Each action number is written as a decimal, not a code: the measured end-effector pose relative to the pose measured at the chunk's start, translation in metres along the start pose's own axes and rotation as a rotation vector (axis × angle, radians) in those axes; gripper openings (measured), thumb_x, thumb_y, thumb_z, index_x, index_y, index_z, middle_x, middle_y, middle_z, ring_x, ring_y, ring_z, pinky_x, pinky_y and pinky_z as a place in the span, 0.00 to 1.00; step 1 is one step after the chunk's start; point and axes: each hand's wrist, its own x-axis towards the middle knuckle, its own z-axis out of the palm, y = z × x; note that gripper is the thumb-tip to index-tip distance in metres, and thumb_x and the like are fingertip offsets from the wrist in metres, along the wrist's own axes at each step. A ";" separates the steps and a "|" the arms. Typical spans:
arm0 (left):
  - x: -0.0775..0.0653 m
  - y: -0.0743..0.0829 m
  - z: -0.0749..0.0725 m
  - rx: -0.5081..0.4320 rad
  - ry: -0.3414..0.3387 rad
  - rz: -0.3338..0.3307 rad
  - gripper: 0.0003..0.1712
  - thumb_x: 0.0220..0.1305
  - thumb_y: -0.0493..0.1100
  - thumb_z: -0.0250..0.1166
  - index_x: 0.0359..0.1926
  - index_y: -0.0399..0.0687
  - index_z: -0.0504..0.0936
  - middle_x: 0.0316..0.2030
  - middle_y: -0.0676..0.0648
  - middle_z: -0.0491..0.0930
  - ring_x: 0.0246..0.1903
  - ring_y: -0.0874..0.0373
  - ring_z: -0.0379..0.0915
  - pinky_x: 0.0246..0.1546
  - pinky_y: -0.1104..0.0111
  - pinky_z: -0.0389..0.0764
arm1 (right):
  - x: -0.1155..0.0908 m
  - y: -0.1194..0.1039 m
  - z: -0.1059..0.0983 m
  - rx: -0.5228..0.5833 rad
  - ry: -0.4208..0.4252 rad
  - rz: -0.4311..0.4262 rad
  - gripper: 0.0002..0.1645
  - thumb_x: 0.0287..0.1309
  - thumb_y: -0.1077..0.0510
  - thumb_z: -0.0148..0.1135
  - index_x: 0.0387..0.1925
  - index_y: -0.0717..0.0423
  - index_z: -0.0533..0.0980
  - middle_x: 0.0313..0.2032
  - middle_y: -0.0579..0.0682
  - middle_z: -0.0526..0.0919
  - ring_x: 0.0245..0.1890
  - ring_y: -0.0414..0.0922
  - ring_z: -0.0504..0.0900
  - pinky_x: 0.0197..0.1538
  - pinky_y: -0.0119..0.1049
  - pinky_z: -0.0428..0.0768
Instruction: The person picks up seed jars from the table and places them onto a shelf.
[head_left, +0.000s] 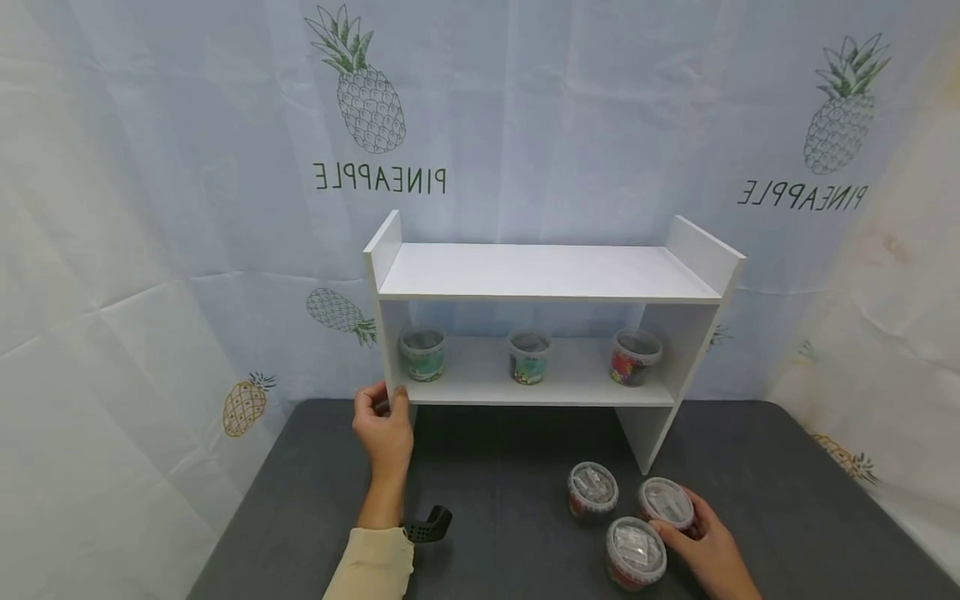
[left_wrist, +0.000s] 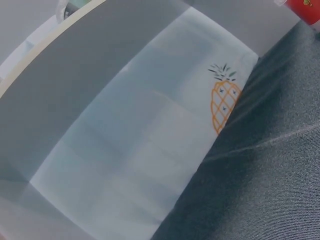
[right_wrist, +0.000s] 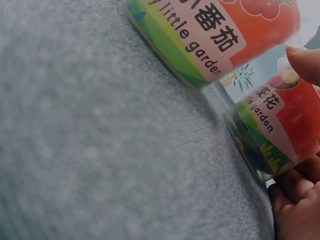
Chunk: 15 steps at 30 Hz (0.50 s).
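Observation:
At the lower left corner of the white shelf unit (head_left: 540,271), my left hand (head_left: 384,421) grips the side panel beside the middle board. On the dark table my right hand (head_left: 708,546) holds a lidded plastic tub (head_left: 666,502), thumb on the near side and fingers around the far side. In the right wrist view this tub (right_wrist: 287,120) shows a red and green "little garden" label. Two similar lidded tubs stand close by, a front one (head_left: 636,553) and a back one (head_left: 592,490). The left hand is outside the left wrist view.
Three clear tubs, the left (head_left: 423,354), middle (head_left: 529,357) and right (head_left: 634,357), stand spaced along the middle board. The dark table (head_left: 502,517) runs under the unit. A pineapple-print cloth (head_left: 510,108) hangs behind. A black strap device (head_left: 429,527) is at the left wrist.

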 end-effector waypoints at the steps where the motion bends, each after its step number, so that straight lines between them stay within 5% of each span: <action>1: 0.000 0.000 -0.001 0.001 0.000 -0.003 0.11 0.61 0.28 0.62 0.43 0.23 0.75 0.36 0.46 0.76 0.31 0.58 0.71 0.31 0.73 0.74 | 0.001 0.000 0.000 -0.002 -0.003 0.002 0.60 0.54 0.35 0.68 0.73 0.65 0.51 0.66 0.70 0.65 0.63 0.60 0.71 0.51 0.41 0.80; 5: -0.002 0.002 -0.001 0.005 -0.009 -0.016 0.11 0.62 0.29 0.62 0.44 0.23 0.75 0.36 0.43 0.76 0.32 0.56 0.71 0.31 0.72 0.74 | 0.002 -0.001 -0.002 -0.014 0.021 0.009 0.61 0.55 0.33 0.66 0.73 0.66 0.51 0.66 0.72 0.65 0.63 0.62 0.71 0.50 0.42 0.81; 10: -0.003 0.000 0.000 0.004 0.008 0.004 0.11 0.61 0.29 0.62 0.44 0.24 0.76 0.37 0.36 0.77 0.31 0.57 0.71 0.30 0.73 0.74 | 0.000 -0.022 -0.015 0.004 0.114 -0.026 0.56 0.59 0.34 0.62 0.73 0.65 0.53 0.65 0.71 0.67 0.43 0.30 0.79 0.41 0.29 0.81; 12: -0.003 0.000 0.000 -0.001 0.019 0.014 0.11 0.60 0.28 0.62 0.43 0.23 0.76 0.37 0.35 0.77 0.30 0.58 0.71 0.30 0.73 0.73 | -0.004 -0.040 -0.022 0.029 0.177 -0.103 0.50 0.62 0.38 0.61 0.73 0.63 0.56 0.62 0.67 0.72 0.37 0.19 0.72 0.37 0.23 0.78; 15: -0.003 0.001 0.000 -0.008 0.022 0.011 0.11 0.60 0.28 0.62 0.43 0.24 0.76 0.37 0.34 0.77 0.30 0.59 0.71 0.30 0.74 0.73 | -0.012 -0.076 -0.033 0.074 0.276 -0.275 0.42 0.65 0.46 0.62 0.72 0.60 0.59 0.53 0.46 0.78 0.37 0.16 0.71 0.36 0.19 0.77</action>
